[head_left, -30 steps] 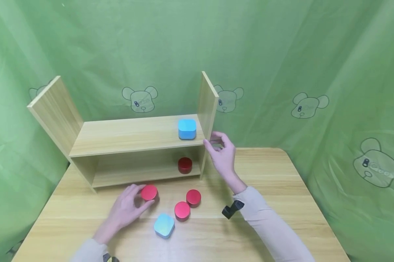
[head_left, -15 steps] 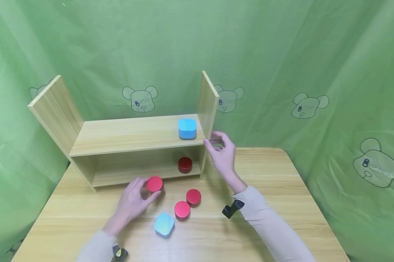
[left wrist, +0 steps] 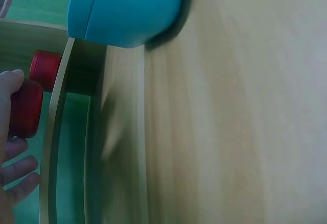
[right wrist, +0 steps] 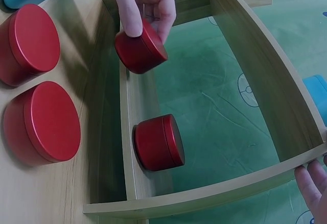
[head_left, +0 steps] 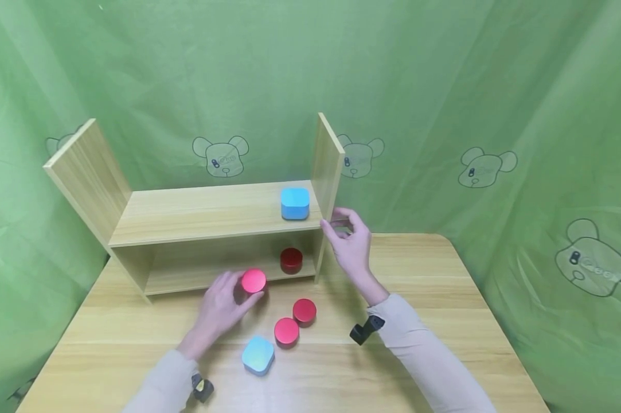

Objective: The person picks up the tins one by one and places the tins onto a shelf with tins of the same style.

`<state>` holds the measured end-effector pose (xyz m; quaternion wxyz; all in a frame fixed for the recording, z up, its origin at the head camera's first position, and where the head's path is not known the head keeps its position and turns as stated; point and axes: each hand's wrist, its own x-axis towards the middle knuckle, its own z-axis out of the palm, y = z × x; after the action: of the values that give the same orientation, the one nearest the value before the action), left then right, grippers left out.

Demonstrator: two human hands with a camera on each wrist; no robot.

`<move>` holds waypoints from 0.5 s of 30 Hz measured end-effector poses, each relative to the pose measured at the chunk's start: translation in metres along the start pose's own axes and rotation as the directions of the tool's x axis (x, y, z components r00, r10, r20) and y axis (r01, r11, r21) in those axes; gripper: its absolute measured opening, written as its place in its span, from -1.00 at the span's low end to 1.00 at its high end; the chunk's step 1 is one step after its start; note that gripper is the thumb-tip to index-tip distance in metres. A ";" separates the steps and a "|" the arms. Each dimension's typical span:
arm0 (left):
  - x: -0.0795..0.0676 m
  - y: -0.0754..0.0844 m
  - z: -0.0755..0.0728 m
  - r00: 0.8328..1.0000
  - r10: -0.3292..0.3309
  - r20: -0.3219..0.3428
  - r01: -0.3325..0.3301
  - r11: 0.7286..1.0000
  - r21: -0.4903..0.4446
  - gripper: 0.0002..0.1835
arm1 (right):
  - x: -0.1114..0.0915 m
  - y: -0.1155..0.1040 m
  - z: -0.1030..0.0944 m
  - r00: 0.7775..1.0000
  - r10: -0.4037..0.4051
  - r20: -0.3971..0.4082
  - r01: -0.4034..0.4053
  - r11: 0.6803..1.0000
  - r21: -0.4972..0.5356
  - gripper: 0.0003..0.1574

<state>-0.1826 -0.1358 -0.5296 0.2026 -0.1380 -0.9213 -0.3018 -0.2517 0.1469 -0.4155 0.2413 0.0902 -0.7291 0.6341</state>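
Note:
My left hand (head_left: 219, 307) grips a round red tin (head_left: 253, 281) between thumb and fingers, at the front edge of the lower board of a wooden shelf (head_left: 202, 215). In the right wrist view, that held tin (right wrist: 140, 50) is tilted above the lower board. Another red tin (head_left: 291, 260) stands on the same board near the right end. My right hand (head_left: 352, 244) holds the shelf's right side panel (head_left: 328, 166), thumb at its front edge and fingers on the outer side. A rounded square blue tin (head_left: 295, 203) sits on the upper board, at the right.
On the table (head_left: 413, 344) in front of the shelf, two red tins (head_left: 304, 311) stand close together. A light blue square tin (head_left: 258, 355) lies to their left, nearer the front. A green curtain (head_left: 418, 86) hangs behind the table.
My left hand has carried the red tin to the right and away from me, from over the table up to the lower board. The right hand has stayed in place.

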 end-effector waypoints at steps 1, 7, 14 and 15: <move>0.001 0.000 0.001 1.000 0.002 0.000 -0.002 1.000 -0.001 -0.32 | 0.000 0.000 0.000 1.000 0.001 -0.001 -0.001 1.000 -0.001 -0.55; 0.008 0.000 0.006 1.000 0.015 0.002 -0.015 1.000 0.009 -0.34 | 0.000 0.001 0.000 1.000 -0.009 0.002 0.009 1.000 -0.003 -0.55; 0.017 0.000 0.011 0.999 -0.003 0.034 0.003 1.000 0.012 -0.31 | -0.001 -0.001 -0.001 1.000 -0.012 0.002 0.012 1.000 -0.001 -0.56; 0.018 0.001 0.012 0.999 -0.012 0.038 0.012 1.000 0.011 -0.30 | -0.001 -0.002 -0.001 1.000 -0.013 0.002 0.013 1.000 -0.003 -0.56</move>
<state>-0.2017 -0.1253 -0.5299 0.1841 -0.1371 -0.9274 -0.2952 -0.2502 0.1471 -0.4144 0.2449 0.0950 -0.7297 0.6313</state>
